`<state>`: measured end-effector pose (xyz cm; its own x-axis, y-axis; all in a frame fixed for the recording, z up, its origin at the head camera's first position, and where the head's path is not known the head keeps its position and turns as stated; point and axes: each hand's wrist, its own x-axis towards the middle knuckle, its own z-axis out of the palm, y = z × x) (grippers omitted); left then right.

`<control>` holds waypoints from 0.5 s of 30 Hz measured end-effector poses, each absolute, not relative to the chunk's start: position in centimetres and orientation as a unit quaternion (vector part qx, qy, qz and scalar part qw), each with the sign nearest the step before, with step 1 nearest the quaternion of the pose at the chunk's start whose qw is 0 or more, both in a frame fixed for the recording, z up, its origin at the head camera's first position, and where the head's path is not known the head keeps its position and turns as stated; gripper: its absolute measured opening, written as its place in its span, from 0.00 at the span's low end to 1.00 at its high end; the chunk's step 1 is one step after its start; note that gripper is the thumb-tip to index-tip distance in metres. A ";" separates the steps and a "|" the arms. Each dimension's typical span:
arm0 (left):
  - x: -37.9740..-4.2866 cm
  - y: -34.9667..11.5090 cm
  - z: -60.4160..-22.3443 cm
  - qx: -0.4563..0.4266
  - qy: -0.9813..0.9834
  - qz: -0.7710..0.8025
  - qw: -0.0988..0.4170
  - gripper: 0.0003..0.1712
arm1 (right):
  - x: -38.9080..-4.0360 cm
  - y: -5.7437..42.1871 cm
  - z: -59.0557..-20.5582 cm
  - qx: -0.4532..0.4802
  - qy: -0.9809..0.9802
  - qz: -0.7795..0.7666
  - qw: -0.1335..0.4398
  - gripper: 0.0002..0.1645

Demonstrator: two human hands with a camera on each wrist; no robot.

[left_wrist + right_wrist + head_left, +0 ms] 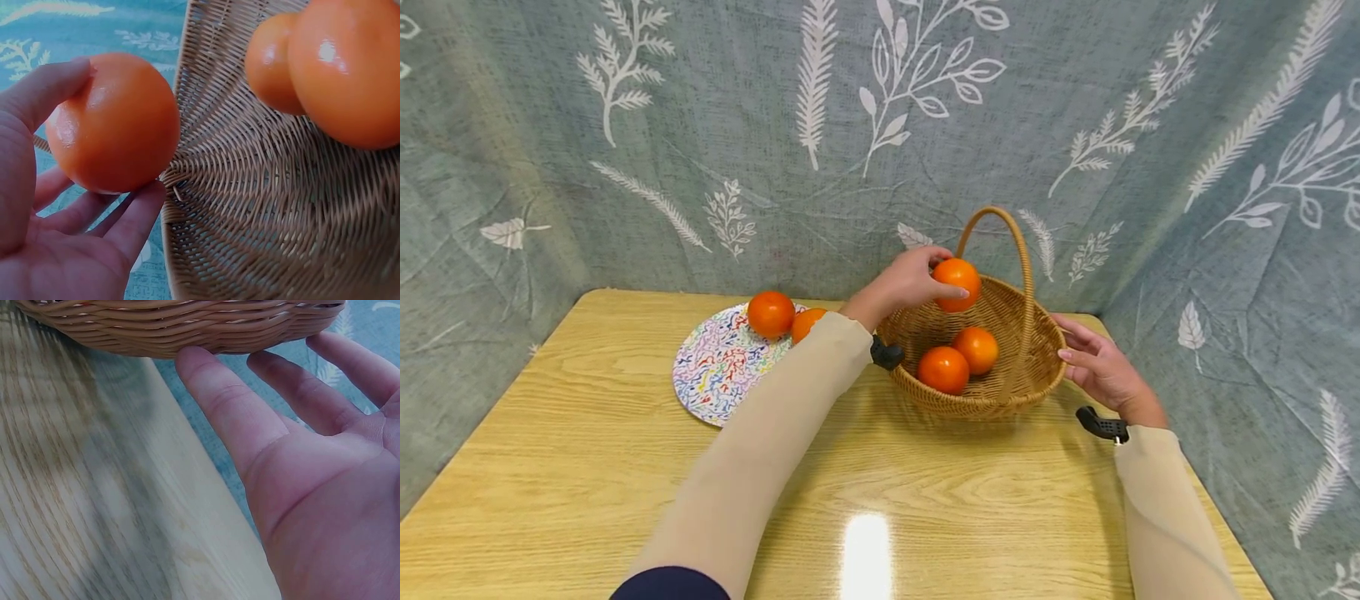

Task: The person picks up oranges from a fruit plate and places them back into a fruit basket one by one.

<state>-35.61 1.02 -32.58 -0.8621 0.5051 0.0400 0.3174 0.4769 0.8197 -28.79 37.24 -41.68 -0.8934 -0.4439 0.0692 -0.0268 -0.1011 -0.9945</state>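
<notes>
Holding orange over basket, left hand curled; two oranges inside; right hand flat against rim.

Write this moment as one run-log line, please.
left hand: holds orange over basket | right hand: open, at basket rim | in basket: two oranges | on plate: two oranges

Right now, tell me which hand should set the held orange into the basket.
Left. The left hand already grips the orange over the basket; the right hand only steadies its rim.
</notes>
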 end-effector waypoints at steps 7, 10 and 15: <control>-36.2 2.3 -32.5 0.248 0.849 0.451 0.119 0.38 | -28.7 37.1 -41.4 -0.178 0.654 -0.721 0.143 0.40; -36.5 2.8 -33.0 0.247 0.856 0.437 0.125 0.35 | -28.7 37.1 -41.4 -0.180 0.650 -0.723 0.147 0.40; -36.8 3.5 -33.8 0.247 0.870 0.406 0.132 0.34 | -28.6 37.1 -41.5 -0.178 0.650 -0.724 0.146 0.41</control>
<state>-36.84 3.51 -33.78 -0.8435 0.5363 -0.0283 0.3225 0.5480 0.7718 -28.62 37.06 -41.51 -0.8938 -0.4433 0.0674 -0.0193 -0.1123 -0.9935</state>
